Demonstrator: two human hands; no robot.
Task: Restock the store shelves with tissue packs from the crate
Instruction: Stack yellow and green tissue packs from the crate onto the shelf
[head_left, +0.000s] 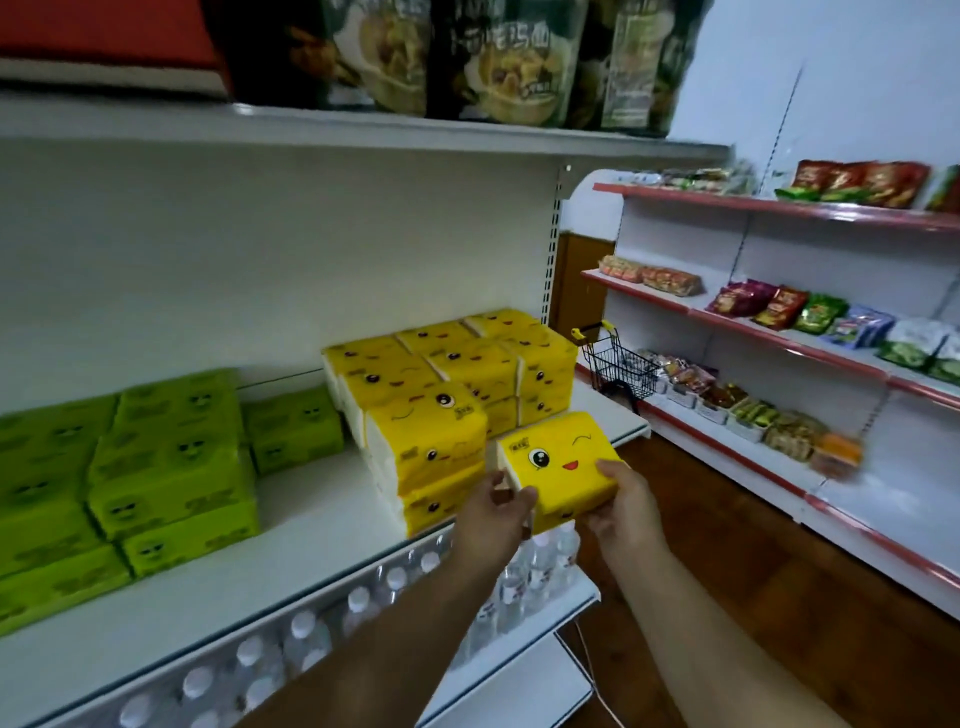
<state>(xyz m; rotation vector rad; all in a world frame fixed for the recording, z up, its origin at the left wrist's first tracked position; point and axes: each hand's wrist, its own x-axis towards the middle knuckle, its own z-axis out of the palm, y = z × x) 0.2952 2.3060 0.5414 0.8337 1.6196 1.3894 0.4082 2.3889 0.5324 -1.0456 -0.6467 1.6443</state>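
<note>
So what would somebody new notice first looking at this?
First, the bright yellow plastic-wrapped tissue pack with a winking cartoon face, gripped by the left hand and right hand at the centre front. Just behind it, a stack of matching yellow tissue packs fills the right end of the white metal shelf, with lime-green tissue packs piled to their left.

Dim, soft, blurred, wide-angle edge warping.

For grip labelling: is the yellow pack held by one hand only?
No, left hand and right hand both grip the yellow pack.
</note>
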